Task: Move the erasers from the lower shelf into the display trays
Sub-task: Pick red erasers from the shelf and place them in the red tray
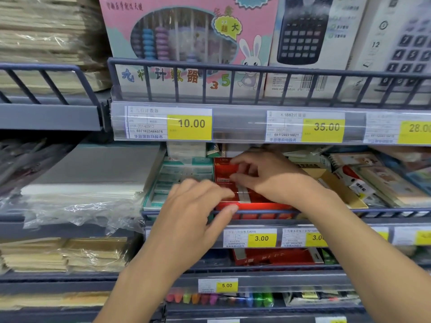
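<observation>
- Head view: the left hand grips the near edge of a clear-wrapped eraser pack, thumb beneath, fingers curled over the top.
- The right hand pinches the same pack from the far side, fingertips bent.
- The pack sits in the red display tray on the middle shelf, beside a green-and-white tray of erasers.
- More red boxes lie on the shelf below.

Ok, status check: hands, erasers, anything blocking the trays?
Both hands at the red tray. Right hand pinching a red eraser pack; left hand on the tray's front edge. Nothing blocking.
</observation>
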A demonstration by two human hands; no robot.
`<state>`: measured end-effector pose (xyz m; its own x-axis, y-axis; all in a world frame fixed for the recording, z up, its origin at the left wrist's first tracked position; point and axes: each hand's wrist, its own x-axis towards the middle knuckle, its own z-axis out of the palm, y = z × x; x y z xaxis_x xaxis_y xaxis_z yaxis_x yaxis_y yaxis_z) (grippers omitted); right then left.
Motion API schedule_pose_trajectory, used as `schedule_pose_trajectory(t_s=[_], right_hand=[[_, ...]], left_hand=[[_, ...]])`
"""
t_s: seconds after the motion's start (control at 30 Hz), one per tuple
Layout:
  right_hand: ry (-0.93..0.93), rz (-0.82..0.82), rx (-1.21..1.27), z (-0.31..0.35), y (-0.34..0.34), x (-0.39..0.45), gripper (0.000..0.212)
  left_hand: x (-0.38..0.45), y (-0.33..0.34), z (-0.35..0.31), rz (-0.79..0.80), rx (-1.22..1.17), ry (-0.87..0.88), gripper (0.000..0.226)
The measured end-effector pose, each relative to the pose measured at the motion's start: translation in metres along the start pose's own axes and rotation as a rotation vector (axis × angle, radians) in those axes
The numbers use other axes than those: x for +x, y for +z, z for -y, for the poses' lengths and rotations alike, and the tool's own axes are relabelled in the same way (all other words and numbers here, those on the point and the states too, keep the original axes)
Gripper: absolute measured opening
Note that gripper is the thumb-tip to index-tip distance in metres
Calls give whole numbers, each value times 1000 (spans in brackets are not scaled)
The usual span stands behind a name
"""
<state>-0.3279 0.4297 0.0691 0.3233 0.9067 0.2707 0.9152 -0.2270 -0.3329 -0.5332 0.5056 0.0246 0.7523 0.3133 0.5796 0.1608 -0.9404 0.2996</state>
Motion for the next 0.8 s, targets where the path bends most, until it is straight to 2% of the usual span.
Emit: schedule_pose_trajectory(t_s=[0.07, 0.17, 0.27, 0.33, 0.4, 0.5, 0.57, 0.63, 0.7, 0.8], right_hand=[[10, -115, 178, 8, -2, -20, 23], [-6, -243, 528, 23, -2, -62, 14], [4, -292, 743, 32, 11, -111, 15], [81, -291, 833, 29, 30, -144, 16], [207, -288, 891, 21, 57, -179, 16], [462, -270, 961, 4, 105, -238, 15], [650, -252, 1014, -7, 140, -279, 14], [832, -226, 1043, -20, 171, -321, 15], [991, -172, 1041, -31, 197, -364, 15], [1195, -123, 1050, -47, 223, -431, 14]], left_hand=[[-6, -6, -1, -112, -90, -42, 30], [-20, -15, -4, -190, -440, -195, 17], [-42, -11, -6, -155, -694, -271, 14], [-60, -1, -9, -105, -798, -323, 17], [-81, 19, -11, -5, -881, -404, 18], [-120, 67, -10, 243, -939, -569, 15], [-152, 106, -9, 419, -935, -705, 22], [-186, 145, -9, 582, -921, -835, 19], [-220, 179, -11, 735, -865, -907, 16], [-264, 216, -21, 872, -803, -977, 16]])
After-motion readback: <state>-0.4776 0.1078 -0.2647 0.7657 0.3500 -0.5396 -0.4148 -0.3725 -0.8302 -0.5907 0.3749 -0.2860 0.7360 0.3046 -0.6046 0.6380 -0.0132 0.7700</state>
